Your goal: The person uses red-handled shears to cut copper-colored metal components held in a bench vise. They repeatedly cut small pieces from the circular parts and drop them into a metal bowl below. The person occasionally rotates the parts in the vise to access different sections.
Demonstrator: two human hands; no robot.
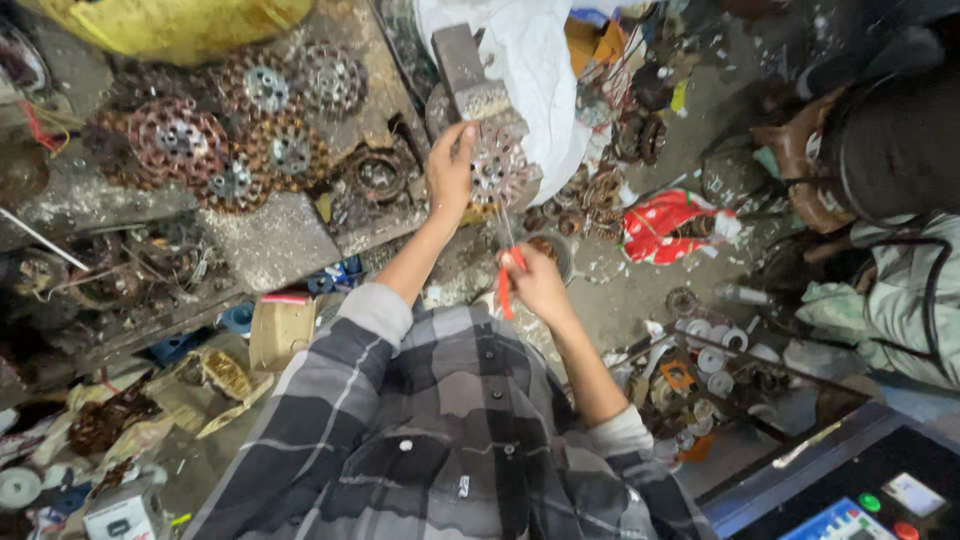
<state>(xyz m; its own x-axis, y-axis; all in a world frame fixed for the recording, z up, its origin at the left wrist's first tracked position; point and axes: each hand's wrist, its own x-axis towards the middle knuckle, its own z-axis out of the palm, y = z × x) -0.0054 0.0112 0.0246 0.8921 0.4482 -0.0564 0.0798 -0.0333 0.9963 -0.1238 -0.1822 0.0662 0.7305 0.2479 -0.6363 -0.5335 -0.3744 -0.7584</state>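
A grey-and-black checked shirt is filling the bottom of the view, its sleeves pushed up the forearms, and it is hiding whatever lies beneath the person. Beyond it, the right hand is curling its fingers tight around the red-handled pliers — the thin metal tip is pointing up toward the round rusty gear-like disc, though whether the tip is touching the disc is hard to make out. The left hand is resting against the disc's left edge, fingers laid together along the rim and thumb partly hidden behind it. The disc is sitting on the front of a cluttered workbench, just below a grey metal block that is cut off by white cloth. Further left, four similar discs are lying in a cluster on the bench. To the right, a crumpled red bag is lying on the littered floor — and another person's sleeve is showing at the edge, largely cut off.
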